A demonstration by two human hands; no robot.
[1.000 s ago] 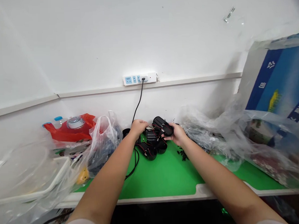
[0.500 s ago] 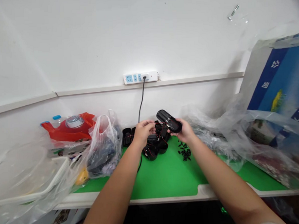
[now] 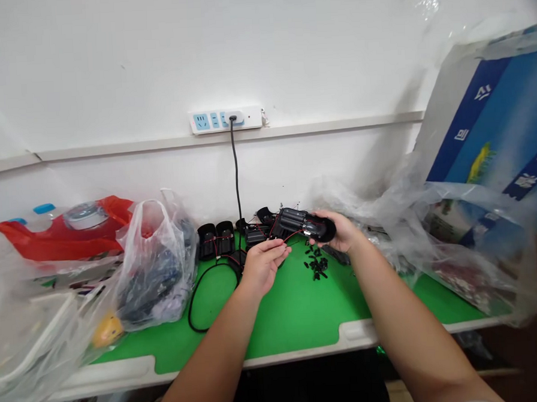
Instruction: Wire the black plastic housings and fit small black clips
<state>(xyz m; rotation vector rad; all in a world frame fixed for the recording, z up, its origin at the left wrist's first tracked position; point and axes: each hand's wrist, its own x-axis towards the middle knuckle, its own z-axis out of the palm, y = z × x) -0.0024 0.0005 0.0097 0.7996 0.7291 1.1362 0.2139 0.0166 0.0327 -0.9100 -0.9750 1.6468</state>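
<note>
Left hand [image 3: 263, 267] has dropped away; right hand [image 3: 337, 232] holds black casing [image 3: 297, 223]

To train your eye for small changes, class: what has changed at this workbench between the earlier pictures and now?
The left hand has drawn back from the pile toward the person and is open. The right hand keeps hold of the black plastic casing, now turned level. The power strip and clear plastic bag stayed as they were.
</note>
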